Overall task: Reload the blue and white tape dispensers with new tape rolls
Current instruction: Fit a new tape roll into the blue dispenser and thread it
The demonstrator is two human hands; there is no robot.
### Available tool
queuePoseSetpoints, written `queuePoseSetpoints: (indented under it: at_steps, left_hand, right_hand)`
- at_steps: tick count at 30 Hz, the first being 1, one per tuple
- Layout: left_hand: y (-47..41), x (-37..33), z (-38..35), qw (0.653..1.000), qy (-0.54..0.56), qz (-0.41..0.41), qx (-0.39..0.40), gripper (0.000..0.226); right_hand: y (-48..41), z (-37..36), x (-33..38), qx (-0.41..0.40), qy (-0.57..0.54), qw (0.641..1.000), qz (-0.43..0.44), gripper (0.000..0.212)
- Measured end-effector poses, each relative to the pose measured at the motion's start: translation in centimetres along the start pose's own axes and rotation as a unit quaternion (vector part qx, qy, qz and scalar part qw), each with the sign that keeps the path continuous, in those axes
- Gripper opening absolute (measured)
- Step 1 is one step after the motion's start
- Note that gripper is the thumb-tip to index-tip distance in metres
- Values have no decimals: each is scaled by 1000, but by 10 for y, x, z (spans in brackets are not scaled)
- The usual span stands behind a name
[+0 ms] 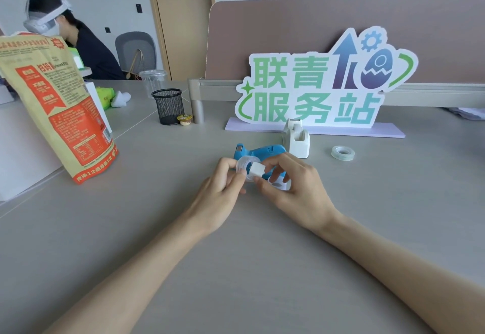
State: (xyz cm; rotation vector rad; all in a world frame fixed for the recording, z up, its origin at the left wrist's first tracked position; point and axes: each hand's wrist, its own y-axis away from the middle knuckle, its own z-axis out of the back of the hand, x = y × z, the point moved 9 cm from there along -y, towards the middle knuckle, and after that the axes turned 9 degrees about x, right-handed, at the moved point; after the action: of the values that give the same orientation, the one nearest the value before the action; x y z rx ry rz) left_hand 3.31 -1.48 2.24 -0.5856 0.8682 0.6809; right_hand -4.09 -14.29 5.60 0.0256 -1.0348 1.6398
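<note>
The blue tape dispenser (pixel 258 152) lies on the grey table just behind my hands. The white dispenser (pixel 297 138) stands upright to its right. My left hand (pixel 221 189) pinches a clear tape roll (pixel 244 163) above the table. My right hand (pixel 296 189) pinches a small white spool core (pixel 256 170) that sits at the roll's centre hole. A second clear tape roll (pixel 342 152) lies flat on the table further right. Part of the blue dispenser is hidden behind my fingers.
A large kraft snack bag (pixel 55 102) stands at the left. A black mesh pen cup (pixel 168 106) and a small yellow-lidded cup (pixel 184 119) sit behind. A green-lettered sign (pixel 315 92) stands before the desk divider (pixel 341 31). A person with a headset sits at far left.
</note>
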Motion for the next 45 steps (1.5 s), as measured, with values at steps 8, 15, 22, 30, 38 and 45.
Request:
queuePoseSetpoints:
  at_steps: [8,15,22,30,38,45]
  left_hand:
    - [4,-7,1,999,-29,-21,-4,14]
    - [3,-9,4,999,-12,-25,-17,11]
    - [4,-9,2,1000,-11,-28,-3,12]
    - [7,-18,-1,999,-9,-51,8,14]
    - [6,-16,0,998,-13,-60,2,15]
    - [3,-12,2,999,5,-51,-10,13]
  right_hand:
    - [0,0,0,2,5,1000,-15,20]
    - [0,0,1,6,19,1000,-7,18]
    - [0,-2,1,7,24,1000,-10,22]
    - [-1,-2,-10,19,-39,999,-31,19]
    - [-2,-3,-10,21,-49,998,-23,6]
    - [-1,1,-10,13,-59,997,-52,24]
